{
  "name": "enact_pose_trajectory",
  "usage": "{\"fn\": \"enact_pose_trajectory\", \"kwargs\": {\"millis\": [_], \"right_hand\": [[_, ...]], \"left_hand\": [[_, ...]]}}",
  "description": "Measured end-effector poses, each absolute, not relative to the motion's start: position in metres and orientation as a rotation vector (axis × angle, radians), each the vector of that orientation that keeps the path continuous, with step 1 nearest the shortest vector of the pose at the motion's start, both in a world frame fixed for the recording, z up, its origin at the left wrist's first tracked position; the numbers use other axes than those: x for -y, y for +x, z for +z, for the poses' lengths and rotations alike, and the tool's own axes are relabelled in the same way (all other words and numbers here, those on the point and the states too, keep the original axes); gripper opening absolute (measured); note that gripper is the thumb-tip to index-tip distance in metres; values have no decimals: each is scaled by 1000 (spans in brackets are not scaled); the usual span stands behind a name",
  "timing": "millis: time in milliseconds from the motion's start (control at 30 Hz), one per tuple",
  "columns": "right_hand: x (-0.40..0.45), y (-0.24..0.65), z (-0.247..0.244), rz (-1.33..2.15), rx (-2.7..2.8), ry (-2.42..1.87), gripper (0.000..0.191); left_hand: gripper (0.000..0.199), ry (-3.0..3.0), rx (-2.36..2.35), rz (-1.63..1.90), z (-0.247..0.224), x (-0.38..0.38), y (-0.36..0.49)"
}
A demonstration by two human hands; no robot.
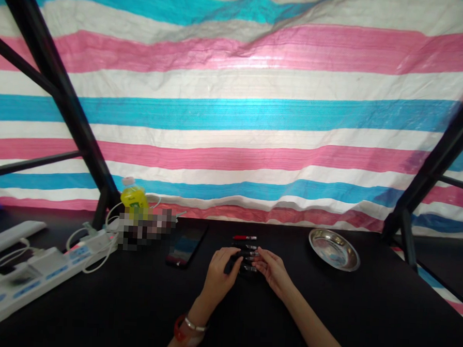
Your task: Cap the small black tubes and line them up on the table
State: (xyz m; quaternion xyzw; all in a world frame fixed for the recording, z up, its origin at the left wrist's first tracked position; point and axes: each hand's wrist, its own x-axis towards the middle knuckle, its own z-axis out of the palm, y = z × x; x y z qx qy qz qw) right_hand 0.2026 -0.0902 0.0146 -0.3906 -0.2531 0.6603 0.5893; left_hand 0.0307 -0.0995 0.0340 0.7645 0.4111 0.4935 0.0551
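Several pens lie side by side, roughly parallel, on the black table between my hands. At the far end of the row is a red pen with a silvery right end. Nearer to me lie black pens, one of them a black pen just beyond my fingers. My left hand pinches the left end of a black pen in the row. Around the right ends, the fingers of my right hand close on what looks like the same pen. My fingers partly cover the nearer pens.
A shiny metal dish stands to the right. Left of my hands lies a dark phone, with a yellow bottle behind a blurred patch. A white power strip with cables runs along the left. Black frame posts flank a striped sheet.
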Motion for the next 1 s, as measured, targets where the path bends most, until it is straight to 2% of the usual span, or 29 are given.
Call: {"fn": "enact_pose_trajectory", "kwargs": {"millis": [267, 600, 1000], "right_hand": [[89, 200, 13, 1590, 639, -883, 31], [89, 203, 13, 1654, 610, -893, 22], [92, 204, 21, 1695, 538, -822, 17]], "left_hand": [[14, 2242, -1214, 1575, 36, 101, 29], [24, 1881, -1346, 1554, 47, 105, 30], [27, 1686, -1325, 1564, 42, 100, 30]]}}
